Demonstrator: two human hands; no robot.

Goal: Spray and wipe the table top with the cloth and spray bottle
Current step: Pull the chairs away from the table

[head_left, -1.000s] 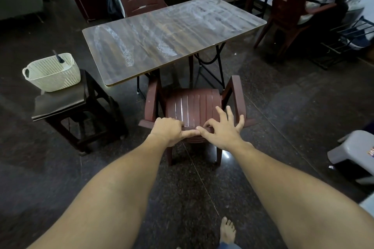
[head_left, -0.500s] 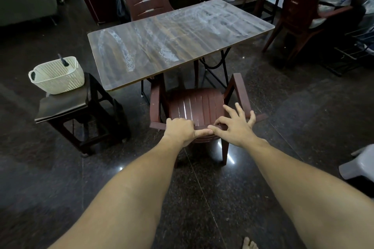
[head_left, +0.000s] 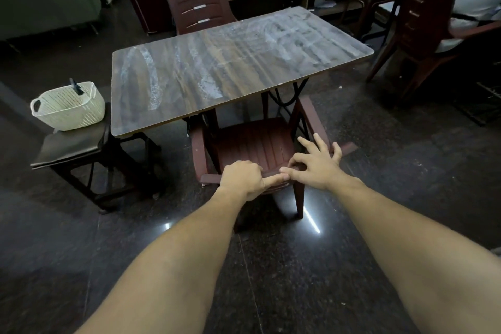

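The wood-grain table top (head_left: 244, 68) carries whitish smear streaks across its surface. A brown plastic chair (head_left: 252, 141) stands at the table's near side, its seat partly under the table edge. My left hand (head_left: 244, 177) grips the top of the chair's back, fingers curled over it and thumb stretched along the rail. My right hand (head_left: 315, 164) rests on the same rail with its fingers spread. A cream basket (head_left: 69, 107) sits on a dark stool at the left, with a dark nozzle-like tip (head_left: 76, 87) sticking out of it. No cloth is in view.
A second brown chair (head_left: 200, 8) stands at the table's far side and a third (head_left: 423, 27) at the right. The dark stool (head_left: 73, 146) touches the table's left corner. A low shelf unit lines the back wall. The floor is dark polished stone.
The chair has slid forward, its seat further under the table edge, with both hands staying on its back. The view has moved closer to the table.
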